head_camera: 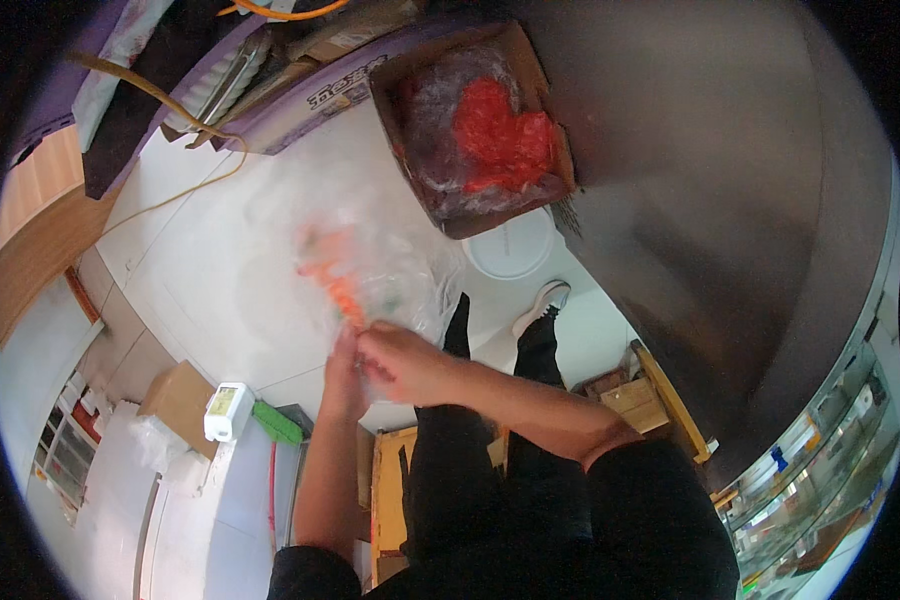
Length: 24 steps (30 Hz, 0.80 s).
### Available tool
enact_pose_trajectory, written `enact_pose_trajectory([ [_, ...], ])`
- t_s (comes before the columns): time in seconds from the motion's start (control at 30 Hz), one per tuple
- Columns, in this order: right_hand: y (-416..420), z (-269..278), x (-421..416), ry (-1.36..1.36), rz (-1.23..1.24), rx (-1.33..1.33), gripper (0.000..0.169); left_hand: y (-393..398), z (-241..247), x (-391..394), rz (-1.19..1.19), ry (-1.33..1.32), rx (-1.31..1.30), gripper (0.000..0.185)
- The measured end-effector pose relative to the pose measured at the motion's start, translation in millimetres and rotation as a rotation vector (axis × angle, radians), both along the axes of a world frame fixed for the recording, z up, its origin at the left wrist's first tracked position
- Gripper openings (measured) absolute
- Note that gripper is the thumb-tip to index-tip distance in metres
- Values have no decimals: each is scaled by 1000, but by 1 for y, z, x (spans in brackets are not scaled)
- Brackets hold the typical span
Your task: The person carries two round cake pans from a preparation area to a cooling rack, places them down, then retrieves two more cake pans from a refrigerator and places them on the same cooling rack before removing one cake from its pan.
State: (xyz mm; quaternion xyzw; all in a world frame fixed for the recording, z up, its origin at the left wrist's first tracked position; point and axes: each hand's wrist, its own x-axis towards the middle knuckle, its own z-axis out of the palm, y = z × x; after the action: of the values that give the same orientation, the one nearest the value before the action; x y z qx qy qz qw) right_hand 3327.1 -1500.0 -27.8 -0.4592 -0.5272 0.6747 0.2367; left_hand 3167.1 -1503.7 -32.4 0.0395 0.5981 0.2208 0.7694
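My left hand (344, 376) and my right hand (400, 363) meet close together at the neck of a clear plastic bag (412, 289). An orange, blurred strip (339, 289) runs up from my fingers, over or inside the bag; which of the two I cannot tell. The fingers of both hands are closed on the gathered plastic. Beyond them, up and to the right, a cardboard box (385, 112) holds clear plastic and a red plastic bag (495, 139).
A round white lid (510, 246) lies below the box. The dark tabletop (720, 187) fills the right. Lower left are a white container (229, 411), a green brush (277, 424) and a carton (180, 405). A yellowish cord (166, 201) crosses the upper left.
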Motion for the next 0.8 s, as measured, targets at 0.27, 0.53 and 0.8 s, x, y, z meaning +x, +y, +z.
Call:
enact_pose_trajectory([
  [0.27, 83, -80, 109, -462, -351, -231, 45, -34, -14, -91, 169, 598, 25, 38],
  [0.53, 87, -154, 156, -1115, -81, -460, 30, -51, -14, -95, 20, 670, 130, 44],
  [0.8, 68, -106, 172, -168, -1472, 55, 19, -63, -12, -81, 97, 633, 175, 47],
])
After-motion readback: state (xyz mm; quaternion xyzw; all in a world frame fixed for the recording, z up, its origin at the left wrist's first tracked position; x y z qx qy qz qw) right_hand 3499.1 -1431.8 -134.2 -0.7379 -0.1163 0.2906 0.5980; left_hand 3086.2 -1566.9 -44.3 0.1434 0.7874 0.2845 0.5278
